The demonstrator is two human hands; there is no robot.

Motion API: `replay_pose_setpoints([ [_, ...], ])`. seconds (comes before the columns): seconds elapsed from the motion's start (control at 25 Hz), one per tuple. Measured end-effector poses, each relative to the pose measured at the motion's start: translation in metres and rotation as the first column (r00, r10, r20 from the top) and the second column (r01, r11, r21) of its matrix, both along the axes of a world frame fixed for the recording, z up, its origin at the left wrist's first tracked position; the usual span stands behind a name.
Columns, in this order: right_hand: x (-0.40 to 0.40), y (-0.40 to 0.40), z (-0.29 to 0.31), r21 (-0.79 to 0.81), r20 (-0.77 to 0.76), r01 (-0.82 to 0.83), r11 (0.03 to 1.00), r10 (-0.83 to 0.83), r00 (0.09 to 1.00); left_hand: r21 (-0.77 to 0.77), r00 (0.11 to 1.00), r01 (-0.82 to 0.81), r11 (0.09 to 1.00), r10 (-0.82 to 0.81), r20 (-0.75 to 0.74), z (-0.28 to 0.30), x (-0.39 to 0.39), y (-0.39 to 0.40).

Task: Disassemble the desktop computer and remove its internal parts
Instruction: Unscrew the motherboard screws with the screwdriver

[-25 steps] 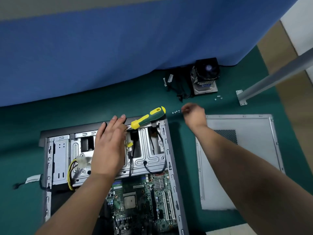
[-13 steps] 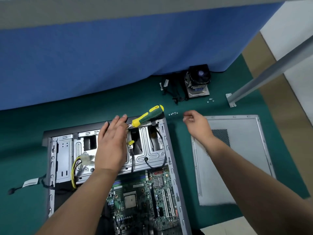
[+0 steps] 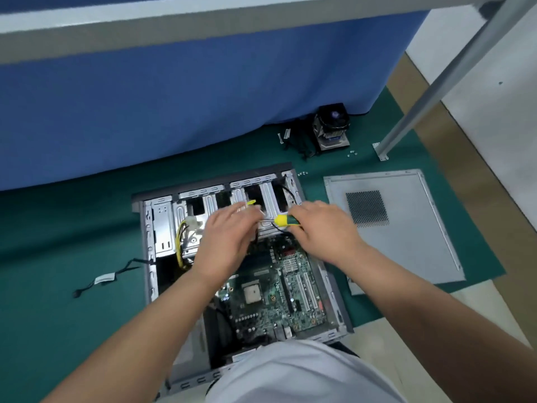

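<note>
Screwdriver (image 3: 286, 221) gripped in right hand (image 3: 322, 231), shaft lengthwise toward left hand (image 3: 225, 242), fingers extended over drive cage (image 3: 270, 196).

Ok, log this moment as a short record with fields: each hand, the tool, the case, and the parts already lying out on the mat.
left hand: over the drive cage, fingers extended toward the screwdriver's tip
right hand: grips the screwdriver by its yellow and green handle
computer case: lies open on the green mat, motherboard still inside
side panel: flat on the mat, right of the case
cooler fan: on the mat by the blue curtain
loose screws: beside the case's far right corner
</note>
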State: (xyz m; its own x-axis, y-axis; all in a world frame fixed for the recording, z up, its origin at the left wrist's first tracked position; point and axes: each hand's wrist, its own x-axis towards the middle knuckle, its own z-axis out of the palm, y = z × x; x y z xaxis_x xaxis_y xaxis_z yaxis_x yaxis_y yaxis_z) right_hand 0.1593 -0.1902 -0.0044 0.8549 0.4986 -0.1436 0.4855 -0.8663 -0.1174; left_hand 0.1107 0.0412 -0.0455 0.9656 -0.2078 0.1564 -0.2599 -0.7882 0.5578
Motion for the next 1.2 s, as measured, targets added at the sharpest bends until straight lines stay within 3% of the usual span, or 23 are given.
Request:
replay_pose_setpoints([
  [0.08, -0.017, -0.007, -0.008, 0.100, -0.037, 0.106, 0.989, -0.103, 0.994, 0.021, 0.988, -0.156, 0.988, 0.156, 0.012, 0.003, -0.013, 0.027],
  [0.2, -0.032, -0.014, -0.019, 0.233, -0.213, 0.315, 0.920, -0.268, 0.940, 0.077, 0.920, -0.390, 0.917, 0.391, 0.012, 0.002, -0.027, 0.074],
  [0.4, -0.039, -0.008, -0.025, 0.310, -0.276, 0.445, 0.840, -0.368, 0.888, 0.055, 0.818, -0.453, 0.890, 0.439, -0.372, 0.009, -0.020, 0.103],
  [0.52, -0.036, -0.009, -0.026, 0.341, -0.321, 0.513, 0.788, -0.415, 0.851, 0.133, 0.775, -0.429, 0.893, 0.440, -0.453, 0.012, -0.023, 0.106],
  [0.84, -0.033, -0.007, -0.032, 0.314, -0.276, 0.493, 0.811, -0.419, 0.865, 0.143, 0.809, -0.433, 0.890, 0.453, -0.374, 0.016, -0.032, 0.099],
  [1.12, -0.035, -0.005, -0.033, 0.296, -0.221, 0.428, 0.854, -0.375, 0.900, 0.037, 0.819, -0.504, 0.863, 0.491, -0.297, 0.007, -0.042, 0.094],
  [1.2, -0.036, -0.009, -0.033, 0.327, -0.276, 0.451, 0.831, -0.372, 0.886, 0.014, 0.818, -0.525, 0.851, 0.509, -0.269, 0.002, -0.051, 0.090],
])
